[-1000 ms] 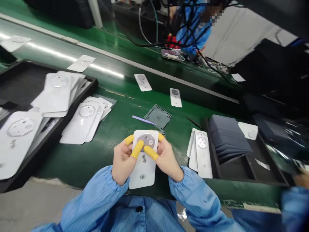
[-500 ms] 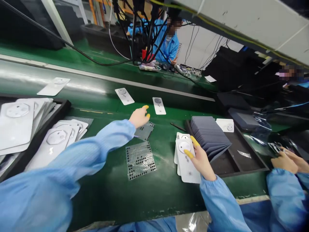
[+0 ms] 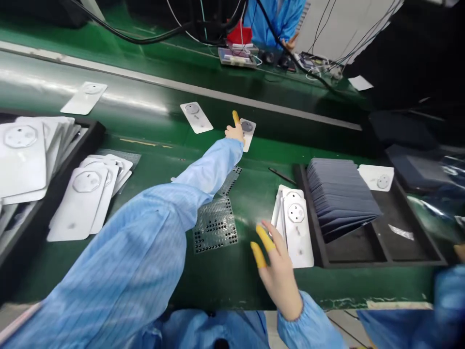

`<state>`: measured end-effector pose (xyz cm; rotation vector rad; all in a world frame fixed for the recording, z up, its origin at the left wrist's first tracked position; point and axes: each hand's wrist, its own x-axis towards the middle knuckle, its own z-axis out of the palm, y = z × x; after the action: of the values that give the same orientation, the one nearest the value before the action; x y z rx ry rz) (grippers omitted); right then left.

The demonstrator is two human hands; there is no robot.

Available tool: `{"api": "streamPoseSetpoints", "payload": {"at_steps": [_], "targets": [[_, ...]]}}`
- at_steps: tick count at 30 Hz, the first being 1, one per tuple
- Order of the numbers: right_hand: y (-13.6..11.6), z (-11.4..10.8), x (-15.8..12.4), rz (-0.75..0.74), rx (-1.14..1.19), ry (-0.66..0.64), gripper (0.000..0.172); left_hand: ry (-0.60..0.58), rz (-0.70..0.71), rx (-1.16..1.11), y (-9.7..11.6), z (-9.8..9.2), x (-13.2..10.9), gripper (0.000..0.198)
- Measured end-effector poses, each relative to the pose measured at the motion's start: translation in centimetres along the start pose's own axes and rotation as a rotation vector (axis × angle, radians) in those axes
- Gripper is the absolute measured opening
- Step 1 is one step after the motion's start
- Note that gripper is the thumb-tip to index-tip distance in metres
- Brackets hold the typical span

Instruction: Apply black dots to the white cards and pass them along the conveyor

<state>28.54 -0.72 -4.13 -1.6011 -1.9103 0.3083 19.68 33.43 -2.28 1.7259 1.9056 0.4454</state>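
Note:
My left hand (image 3: 235,132) is stretched far forward at the left edge of a white card with a grey round part (image 3: 248,134). Its yellow-covered index finger points up, apart from the thumb side, and no firm grip shows. My right hand (image 3: 279,271) is open, two fingers in yellow finger cots, holding nothing. It is beside a small stack of white cards with round parts (image 3: 301,237). Between my arms lies a clear sheet with small black dots (image 3: 216,225). A second dotted sheet (image 3: 232,180) is partly under my left sleeve.
Left, a black tray (image 3: 95,133) holds white cards; more cards (image 3: 78,208) lie beside it. Two single cards (image 3: 196,117) (image 3: 84,98) lie further back. Right, a divided black tray (image 3: 392,264) holds dark grey sheets (image 3: 341,194). A black pen-like tool (image 3: 282,175) lies near it. A co-worker's sleeve (image 3: 448,300) is at right.
My left hand has moved forward from above the dotted sheets to the card. My right hand has let go of the card stack and drawn back to the left. The view has tilted down.

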Motion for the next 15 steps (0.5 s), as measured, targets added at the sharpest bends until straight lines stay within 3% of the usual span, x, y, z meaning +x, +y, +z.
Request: {"api": "streamPoseSetpoints", "payload": {"at_steps": [5,9,11,13,15], "targets": [[-2.5,5.8,2.1,0.026,0.024,-0.023,0.028,-0.089,-0.022,-0.106,-1.2,-2.2,0.5,0.037],[-2.2,7.2,2.8,0.061,0.236,0.022,0.012,-0.097,0.047,-0.217,-3.2,-5.5,-1.6,0.054],[-2.2,6.8,2.8,0.196,0.461,0.033,0.013,-0.072,0.093,-0.286,-5.9,-7.8,-4.6,0.060],[-2.5,6.1,2.9,0.353,0.670,0.023,0.019,-0.046,0.091,-0.509,-9.5,-9.9,-9.0,0.043],[-3.2,5.7,2.9,0.458,0.808,-0.003,0.025,-0.039,0.051,-0.584,-13.2,-11.3,-14.4,0.025]]}}
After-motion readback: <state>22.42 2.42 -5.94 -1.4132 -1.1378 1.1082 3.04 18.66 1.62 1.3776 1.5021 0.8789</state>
